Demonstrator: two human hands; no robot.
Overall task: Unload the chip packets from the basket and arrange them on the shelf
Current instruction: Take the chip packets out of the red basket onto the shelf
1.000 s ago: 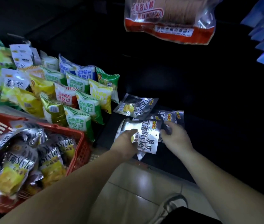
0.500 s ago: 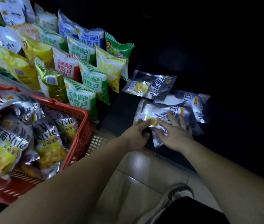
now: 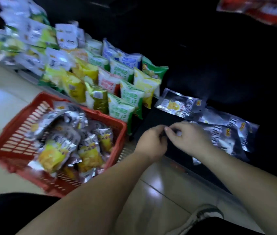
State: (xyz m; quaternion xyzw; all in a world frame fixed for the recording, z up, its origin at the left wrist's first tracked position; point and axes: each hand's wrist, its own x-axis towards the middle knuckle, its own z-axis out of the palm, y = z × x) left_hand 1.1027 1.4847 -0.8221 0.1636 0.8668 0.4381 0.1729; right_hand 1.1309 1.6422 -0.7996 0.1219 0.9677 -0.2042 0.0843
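The red basket (image 3: 21, 131) stands on the floor just beside the bottom shelf (image 3: 159, 119), within easy reach. It holds a heap of silver chip packets (image 3: 58, 150). Three shelved packets (image 3: 227, 133) lie flat and partly overlapping, probably the start of a row. The left hand (image 3: 151, 143) and right hand (image 3: 187, 139) meet fingertip to fingertip over the shelf front, fingers curled. Blur hides whether they pinch anything.

The left forearm (image 3: 100, 192) and right forearm (image 3: 246, 180) reach forward and converge, so the left hand (image 3: 153, 143) and right hand (image 3: 189, 139) meet fingertip to fingertip. Both are knuckles-up with fingers curled (blur hides any pinch).
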